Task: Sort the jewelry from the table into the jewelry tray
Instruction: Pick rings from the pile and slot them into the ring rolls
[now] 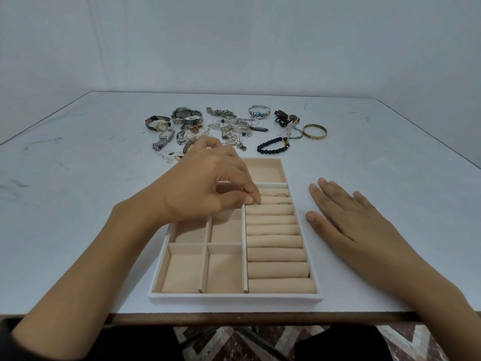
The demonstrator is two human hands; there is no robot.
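The beige velvet jewelry tray (pixel 234 298) lies at the table's near edge, with square compartments on its left and ring rolls (pixel 276 241) on its right. Two rings (pixel 281 199) sit in the far slots of the rolls. My left hand (pixel 208 183) reaches over the tray, thumb and fingertips pinched at the left end of those slots on a small ring that is almost hidden. My right hand (pixel 346 217) rests flat on the table just right of the tray, fingers spread, holding nothing. The jewelry pile (pixel 231 126) lies beyond the tray.
Behind the tray lie watches (pixel 182 117), tangled silver chains, a black bead bracelet (pixel 272 146), a gold bangle (pixel 315 131), a silver charm bracelet (pixel 259 112) and a brown strap piece (pixel 286 118). Small earrings (pixel 169 156) lie left of my hand. A wall stands behind the table.
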